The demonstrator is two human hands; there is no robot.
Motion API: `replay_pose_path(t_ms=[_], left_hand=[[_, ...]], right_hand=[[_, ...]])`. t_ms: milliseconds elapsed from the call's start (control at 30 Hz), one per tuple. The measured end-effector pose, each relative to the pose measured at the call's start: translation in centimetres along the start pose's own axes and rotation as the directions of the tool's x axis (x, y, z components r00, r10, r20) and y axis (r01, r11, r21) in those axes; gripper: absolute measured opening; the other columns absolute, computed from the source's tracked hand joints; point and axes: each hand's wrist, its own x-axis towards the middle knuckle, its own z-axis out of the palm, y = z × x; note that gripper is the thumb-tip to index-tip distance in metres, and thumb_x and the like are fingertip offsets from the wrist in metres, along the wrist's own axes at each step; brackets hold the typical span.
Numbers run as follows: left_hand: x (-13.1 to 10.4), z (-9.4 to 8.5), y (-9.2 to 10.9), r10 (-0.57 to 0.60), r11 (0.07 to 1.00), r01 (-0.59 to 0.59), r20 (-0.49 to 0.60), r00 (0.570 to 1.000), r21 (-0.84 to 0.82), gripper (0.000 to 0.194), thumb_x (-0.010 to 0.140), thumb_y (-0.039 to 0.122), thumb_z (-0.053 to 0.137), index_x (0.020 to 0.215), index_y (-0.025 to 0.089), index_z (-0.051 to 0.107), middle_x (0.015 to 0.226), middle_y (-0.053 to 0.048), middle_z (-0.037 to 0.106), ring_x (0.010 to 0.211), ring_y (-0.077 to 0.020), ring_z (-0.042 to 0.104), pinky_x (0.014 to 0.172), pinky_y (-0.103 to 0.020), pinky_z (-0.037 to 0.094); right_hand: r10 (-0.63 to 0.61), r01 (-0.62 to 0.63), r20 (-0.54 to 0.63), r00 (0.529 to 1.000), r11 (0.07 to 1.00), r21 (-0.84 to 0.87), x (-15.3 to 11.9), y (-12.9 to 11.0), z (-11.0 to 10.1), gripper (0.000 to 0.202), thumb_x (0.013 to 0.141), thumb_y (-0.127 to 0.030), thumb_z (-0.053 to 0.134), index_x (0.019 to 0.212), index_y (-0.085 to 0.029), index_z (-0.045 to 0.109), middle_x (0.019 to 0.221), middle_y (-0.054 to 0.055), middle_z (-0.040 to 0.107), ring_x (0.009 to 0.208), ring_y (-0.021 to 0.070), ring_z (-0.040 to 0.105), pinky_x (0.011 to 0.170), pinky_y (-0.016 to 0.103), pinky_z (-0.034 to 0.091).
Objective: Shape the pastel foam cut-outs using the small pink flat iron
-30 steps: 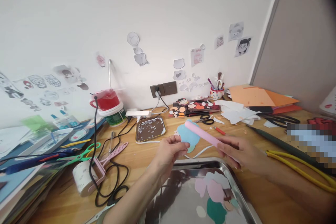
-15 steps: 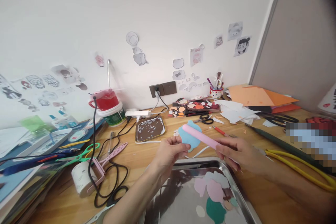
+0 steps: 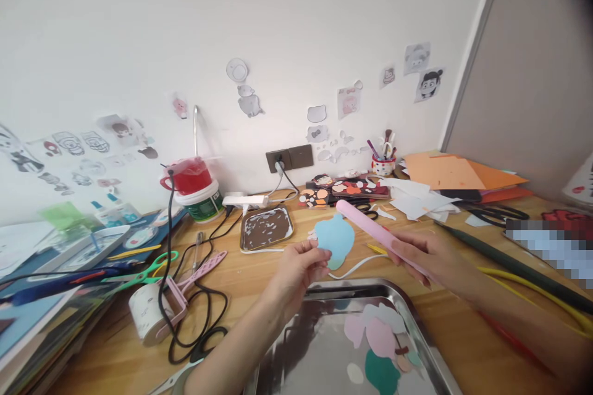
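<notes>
Left hand (image 3: 301, 265) pinching a light blue rounded paper cutout (image 3: 336, 238), right hand (image 3: 424, 254) gripping a long pink stick (image 3: 370, 228), above a shiny metal tray (image 3: 324, 296)

The steel tray (image 3: 407, 315) runs off the bottom edge.

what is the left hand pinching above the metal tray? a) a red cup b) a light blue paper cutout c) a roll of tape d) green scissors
b: the left hand pinches a light blue paper cutout by its lower edge, while the right hand holds a pink stick beside it.
</notes>
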Motion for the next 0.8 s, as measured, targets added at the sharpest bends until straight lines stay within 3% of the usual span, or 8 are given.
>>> replay_pose_path(t_ms=[100, 233, 333, 533, 800], left_hand=[[0.1, -0.1, 0.0, 0.009, 1.0, -0.009, -0.024, 1.0, -0.016, 0.008, 0.057, 0.012, 0.062, 0.064, 0.011, 0.057, 0.061, -0.001, 0.052, 0.052, -0.0043, 0.047, 0.051, -0.014, 0.043], [0.1, -0.2, 0.0, 0.009, 0.999, -0.01, -0.024, 1.0, -0.032, 0.009, 0.057, 0.013, 0.063, 0.064, 0.011, 0.057, 0.061, -0.001, 0.052, 0.052, -0.0048, 0.048, 0.051, -0.014, 0.043], [0.0, -0.4, 0.0, 0.026, 0.998, -0.027, -0.019, 0.999, -0.055, 0.008, 0.058, 0.015, 0.063, 0.063, 0.013, 0.057, 0.059, 0.0, 0.052, 0.052, -0.0051, 0.048, 0.053, -0.015, 0.044], [-0.2, -0.5, 0.1, 0.053, 0.996, -0.055, -0.036, 0.998, -0.071, 0.011, 0.059, 0.02, 0.063, 0.063, 0.014, 0.055, 0.057, 0.001, 0.051, 0.053, -0.0058, 0.048, 0.052, -0.015, 0.042], [-0.7, 0.0, 0.5, 0.145, 0.988, -0.147, -0.043, 0.989, -0.055, 0.008, 0.062, 0.02, 0.059, 0.062, 0.015, 0.052, 0.056, 0.002, 0.047, 0.054, -0.0063, 0.045, 0.053, -0.017, 0.041]], right_hand=[[-0.008, 0.008, -0.01, 1.0, 1.0, 0.017, 0.1, -0.1, -0.2, 0.034, 0.078, -0.045, 0.038, 0.062, -0.016, 0.046, 0.049, -0.006, 0.04, 0.035, 0.0037, 0.036, 0.035, 0.016, 0.027], [0.028, -0.045, 0.125, 0.992, 0.989, 0.138, 0.2, -0.3, 0.2, 0.031, 0.076, -0.045, 0.041, 0.066, -0.016, 0.047, 0.058, -0.004, 0.044, 0.038, 0.0034, 0.038, 0.035, 0.016, 0.027], [0.035, -0.08, 0.19, 0.981, 0.969, 0.234, -0.1, -0.7, 0.5, 0.032, 0.077, -0.043, 0.042, 0.063, -0.015, 0.048, 0.054, -0.004, 0.044, 0.039, 0.0039, 0.036, 0.036, 0.015, 0.028], [0.176, -0.225, 0.152, 0.973, 0.878, 0.422, -0.8, -1.5, 0.5, 0.034, 0.081, -0.043, 0.036, 0.086, -0.015, 0.054, 0.055, -0.003, 0.044, 0.04, 0.0044, 0.034, 0.036, 0.015, 0.031], [0.166, -0.199, 0.111, 0.98, 0.861, 0.468, -1.1, -1.5, 0.6, 0.037, 0.08, -0.045, 0.037, 0.091, -0.015, 0.056, 0.054, -0.002, 0.045, 0.043, 0.0051, 0.036, 0.037, 0.013, 0.032]])
